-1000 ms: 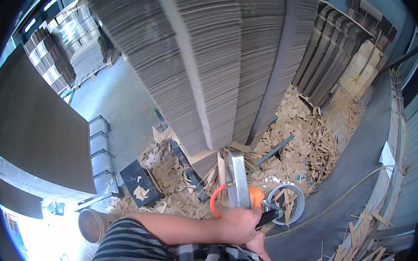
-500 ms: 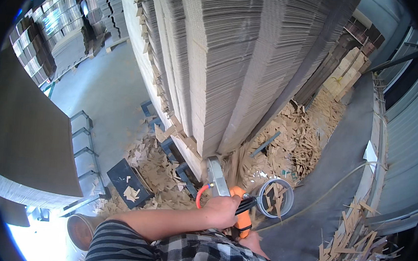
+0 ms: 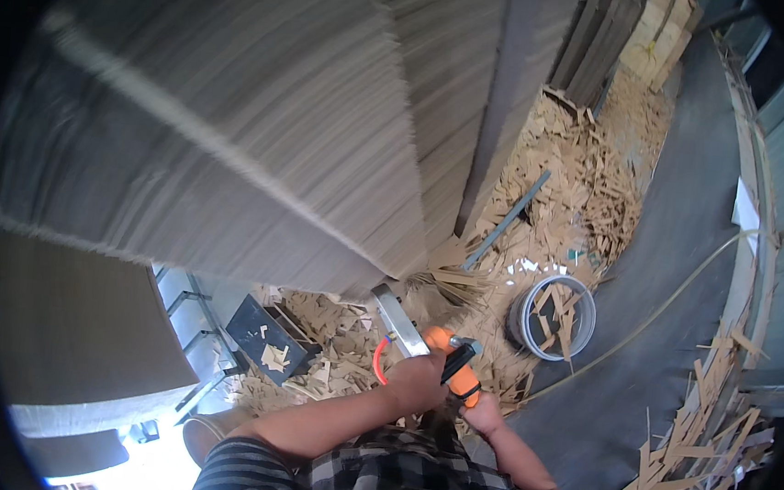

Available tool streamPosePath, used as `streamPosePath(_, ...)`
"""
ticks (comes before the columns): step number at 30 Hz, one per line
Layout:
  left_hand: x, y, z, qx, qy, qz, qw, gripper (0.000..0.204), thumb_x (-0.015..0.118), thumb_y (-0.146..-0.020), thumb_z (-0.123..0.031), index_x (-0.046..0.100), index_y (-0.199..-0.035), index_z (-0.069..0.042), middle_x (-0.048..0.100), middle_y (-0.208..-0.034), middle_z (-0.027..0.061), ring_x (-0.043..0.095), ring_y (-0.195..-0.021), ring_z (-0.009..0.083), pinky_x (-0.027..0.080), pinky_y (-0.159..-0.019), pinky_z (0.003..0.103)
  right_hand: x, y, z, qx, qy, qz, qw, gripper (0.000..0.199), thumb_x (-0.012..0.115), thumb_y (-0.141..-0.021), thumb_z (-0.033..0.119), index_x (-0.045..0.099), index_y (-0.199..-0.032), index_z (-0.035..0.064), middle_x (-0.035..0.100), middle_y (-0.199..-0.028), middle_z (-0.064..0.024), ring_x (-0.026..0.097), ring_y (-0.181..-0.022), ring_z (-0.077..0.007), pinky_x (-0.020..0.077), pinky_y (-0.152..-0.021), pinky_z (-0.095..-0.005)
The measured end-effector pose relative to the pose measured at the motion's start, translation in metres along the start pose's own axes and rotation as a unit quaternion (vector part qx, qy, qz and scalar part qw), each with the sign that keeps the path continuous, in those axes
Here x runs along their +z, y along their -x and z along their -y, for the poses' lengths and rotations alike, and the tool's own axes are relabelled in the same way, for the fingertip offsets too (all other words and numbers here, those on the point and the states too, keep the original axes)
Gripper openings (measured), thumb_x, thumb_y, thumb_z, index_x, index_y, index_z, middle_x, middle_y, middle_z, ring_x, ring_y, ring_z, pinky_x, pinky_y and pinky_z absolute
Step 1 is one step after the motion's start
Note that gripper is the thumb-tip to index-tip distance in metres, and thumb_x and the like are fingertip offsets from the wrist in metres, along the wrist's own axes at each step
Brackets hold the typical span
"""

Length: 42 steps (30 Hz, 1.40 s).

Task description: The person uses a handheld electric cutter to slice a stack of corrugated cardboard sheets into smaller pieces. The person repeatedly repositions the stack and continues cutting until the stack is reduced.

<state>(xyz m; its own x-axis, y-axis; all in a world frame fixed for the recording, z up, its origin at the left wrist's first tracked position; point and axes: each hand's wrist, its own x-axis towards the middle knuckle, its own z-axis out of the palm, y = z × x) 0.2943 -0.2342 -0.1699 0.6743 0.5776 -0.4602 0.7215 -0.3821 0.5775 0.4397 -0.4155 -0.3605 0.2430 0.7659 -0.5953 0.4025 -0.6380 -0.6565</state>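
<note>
My left hand is closed round the black side handle of an orange power tool. The tool has a long silver metal head and a curved red hose. My right hand grips the rear end of its orange body, its fingers partly hidden. The tip of the silver head points at the bottom corner of a tall stack of cardboard sheets; whether it touches, I cannot tell. Beside that corner a bunch of loose cardboard strips sticks out.
Cardboard scraps cover the floor around the stack. A round bucket with strips in it stands to the right, near a thin hose. A dark box lies left. More scrap heaps at the lower right.
The view has turned, and the stack fills more of the left side. The tool's head has shifted slightly left in view; both hands keep hold. The strips beside the corner show more plainly.
</note>
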Motion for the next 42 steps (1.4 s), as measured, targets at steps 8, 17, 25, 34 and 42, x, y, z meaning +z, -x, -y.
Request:
streamPosePath(8, 0.045, -0.055, 0.017, -0.066, -0.016, 0.026, 0.997, 0.042, 0.066, -0.071, -0.024, 0.046, -0.096, 0.002, 0.061, -0.072, 0.0205, 0.063, -0.07, 0.0372, 0.051, -0.062, 0.044, 0.002, -0.058, -0.029, -0.03, 0.045, 0.015, 0.998, 0.021, 0.068, -0.061, 0.021, 0.064, -0.072, 0.0034, 0.062, -0.068, -0.0183, 0.061, -0.069, -0.0364, 0.0504, -0.063, -0.0415)
streamPosePath(17, 0.082, -0.103, 0.042, -0.105, -0.02, 0.031, 0.994, 0.043, 0.069, -0.067, -0.022, 0.046, -0.096, 0.001, 0.062, -0.073, 0.0198, 0.062, -0.07, 0.0369, 0.05, -0.062, 0.044, 0.025, -0.117, -0.089, -0.017, 0.121, 0.016, 0.992, 0.024, 0.066, -0.064, 0.027, 0.065, -0.069, 0.0032, 0.062, -0.069, -0.0185, 0.062, -0.069, -0.0356, 0.0511, -0.065, -0.045)
streamPosePath(25, 0.113, -0.128, 0.042, -0.12, -0.012, 0.024, 0.992, 0.041, 0.067, -0.068, -0.017, 0.042, -0.095, 0.001, 0.061, -0.071, 0.0206, 0.062, -0.068, 0.0382, 0.05, -0.061, 0.045, 0.04, -0.165, -0.123, -0.044, 0.099, -0.016, 0.994, 0.024, 0.067, -0.063, 0.028, 0.063, -0.066, 0.0042, 0.062, -0.067, -0.0175, 0.062, -0.068, -0.0358, 0.0517, -0.064, -0.0443)
streamPosePath(34, 0.135, -0.113, 0.06, -0.123, 0.06, 0.039, 0.99, 0.041, 0.066, -0.068, -0.019, 0.044, -0.096, 0.001, 0.059, -0.07, 0.0229, 0.06, -0.067, 0.041, 0.049, -0.06, 0.048, 0.037, -0.111, -0.147, -0.051, 0.118, -0.009, 0.992, 0.022, 0.071, -0.063, 0.027, 0.064, -0.068, 0.0068, 0.06, -0.063, -0.0161, 0.06, -0.062, -0.0365, 0.0489, -0.056, -0.0474)
streamPosePath(42, 0.101, -0.097, 0.018, -0.125, 0.011, 0.038, 0.991, 0.046, 0.067, -0.068, -0.019, 0.042, -0.1, 0.001, 0.059, -0.069, 0.0234, 0.061, -0.068, 0.0404, 0.049, -0.061, 0.047, 0.035, -0.119, -0.123, -0.089, 0.093, -0.059, 0.99, 0.022, 0.069, -0.064, 0.026, 0.063, -0.068, 0.005, 0.059, -0.061, -0.0161, 0.06, -0.06, -0.0366, 0.0483, -0.055, -0.0482)
